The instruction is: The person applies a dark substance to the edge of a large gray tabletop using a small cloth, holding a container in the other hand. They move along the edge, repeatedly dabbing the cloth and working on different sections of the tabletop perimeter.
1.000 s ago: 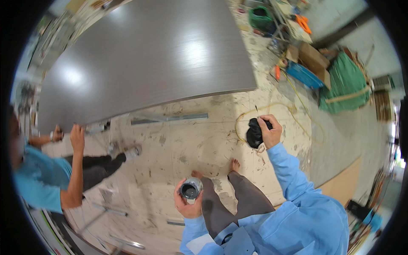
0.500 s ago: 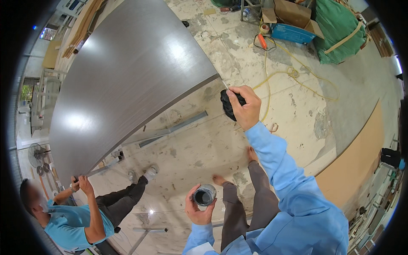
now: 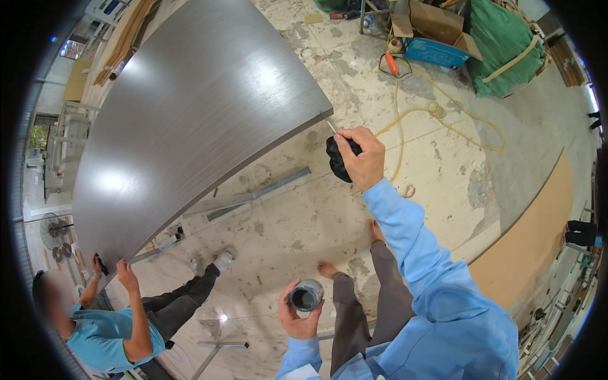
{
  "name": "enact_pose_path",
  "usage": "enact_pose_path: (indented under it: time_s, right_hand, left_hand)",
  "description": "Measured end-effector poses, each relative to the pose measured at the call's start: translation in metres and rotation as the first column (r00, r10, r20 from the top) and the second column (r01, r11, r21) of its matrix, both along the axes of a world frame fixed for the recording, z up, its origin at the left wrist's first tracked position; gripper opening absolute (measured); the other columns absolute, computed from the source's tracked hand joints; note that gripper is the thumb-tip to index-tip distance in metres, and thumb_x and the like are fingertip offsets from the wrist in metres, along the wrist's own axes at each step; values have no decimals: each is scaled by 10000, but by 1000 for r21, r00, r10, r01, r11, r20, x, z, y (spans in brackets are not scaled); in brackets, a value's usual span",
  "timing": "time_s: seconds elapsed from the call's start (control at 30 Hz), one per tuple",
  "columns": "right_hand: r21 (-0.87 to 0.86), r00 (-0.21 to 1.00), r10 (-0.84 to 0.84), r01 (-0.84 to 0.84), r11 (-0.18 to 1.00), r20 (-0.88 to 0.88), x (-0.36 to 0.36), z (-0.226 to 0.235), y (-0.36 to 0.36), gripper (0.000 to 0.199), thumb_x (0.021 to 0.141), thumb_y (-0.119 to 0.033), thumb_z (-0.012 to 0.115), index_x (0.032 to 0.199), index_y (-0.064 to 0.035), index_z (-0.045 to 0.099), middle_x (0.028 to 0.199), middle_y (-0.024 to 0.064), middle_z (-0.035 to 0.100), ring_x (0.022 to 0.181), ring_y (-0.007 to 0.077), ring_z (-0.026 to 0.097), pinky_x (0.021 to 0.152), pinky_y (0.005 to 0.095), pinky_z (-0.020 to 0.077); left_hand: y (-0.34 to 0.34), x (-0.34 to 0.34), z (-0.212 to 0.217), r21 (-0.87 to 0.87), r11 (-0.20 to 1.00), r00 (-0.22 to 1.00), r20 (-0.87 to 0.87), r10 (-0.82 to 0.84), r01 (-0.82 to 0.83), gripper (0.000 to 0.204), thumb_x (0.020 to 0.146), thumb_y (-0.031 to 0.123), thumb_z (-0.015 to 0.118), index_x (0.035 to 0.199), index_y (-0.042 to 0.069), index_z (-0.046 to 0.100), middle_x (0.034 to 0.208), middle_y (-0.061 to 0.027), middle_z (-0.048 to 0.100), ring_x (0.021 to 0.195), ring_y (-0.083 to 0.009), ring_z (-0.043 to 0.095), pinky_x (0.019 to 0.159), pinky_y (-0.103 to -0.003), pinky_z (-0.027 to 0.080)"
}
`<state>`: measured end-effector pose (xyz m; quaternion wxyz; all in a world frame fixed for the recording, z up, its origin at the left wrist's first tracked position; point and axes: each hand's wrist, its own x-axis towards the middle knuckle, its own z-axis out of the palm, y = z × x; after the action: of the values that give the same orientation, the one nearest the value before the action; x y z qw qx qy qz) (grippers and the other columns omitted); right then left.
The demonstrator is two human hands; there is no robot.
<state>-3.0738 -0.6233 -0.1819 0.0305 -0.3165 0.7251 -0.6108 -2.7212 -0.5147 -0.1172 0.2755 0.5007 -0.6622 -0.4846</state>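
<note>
- Right hand [image 3: 364, 159], right of frame centre: thumb and fingertips pinch a thin stick [image 3: 332, 127]; a black cloth [image 3: 340, 163] is bunched beneath them. From here, how the cloth is retained is hidden.
- Left hand [image 3: 299, 318], lower centre: thumb and fingers grasp the jar [image 3: 312, 284], which is uncovered, with dark grey contents [image 3: 306, 300].
- Panel [image 3: 202, 95], upper left to centre: its near corner lies by the stick's tip. I cannot tell whether they touch.
- Co-worker's hands [image 3: 128, 277], lower left: at the panel's far end.
- Risk, stray mark on the panel. Likely cause: an overloaded stick, or soiled cloth brushing the surface.
- Risk, gouged or missed corner. Likely cause: the co-worker shifting the panel while the stick is close.
- Risk, spill on the floor [image 3: 443, 190]. Likely cause: the jar tipping during a reach.
- Risk, jar dropped on a bare foot [image 3: 327, 269]. Likely cause: a slipping one-handed hold.
</note>
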Motion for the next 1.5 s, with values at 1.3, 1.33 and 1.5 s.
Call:
enact_pose_path:
  time_s: [1.3, 1.33, 1.5]
  right_hand:
    - [23, 993, -116, 117, 993, -22, 3, 13, 4, 87, 920, -72, 772, 966, 2, 776, 915, 143, 763, 842, 282, 729, 787, 356, 559]
    - [22, 992, -118, 119, 993, -45, 2, 14, 5, 84, 914, -68, 775, 962, 1, 775, 911, 142, 761, 842, 287, 726, 786, 360, 559]
    - [34, 987, -127, 131, 991, -101, -1, 17, 5, 77, 886, -57, 795, 943, -8, 773, 893, 134, 749, 835, 299, 716, 776, 372, 555]
  left_hand:
    - [7, 16, -10, -10, 998, 998, -39, 58, -59, 774, 678, -30, 951, 1353, -2, 573, 1370, -199, 650, 1235, -306, 664, 1049, -422, 566]
    - [8, 16, -10, 5, 998, 996, -54, 70, -70, 776, 677, -28, 952, 1354, -2, 571, 1371, -199, 650, 1235, -307, 664, 1048, -423, 567]
    - [9, 17, -8, 38, 996, 995, -59, 77, -75, 780, 693, 12, 947, 1378, 14, 572, 1383, -174, 644, 1267, -277, 631, 1117, -418, 497]
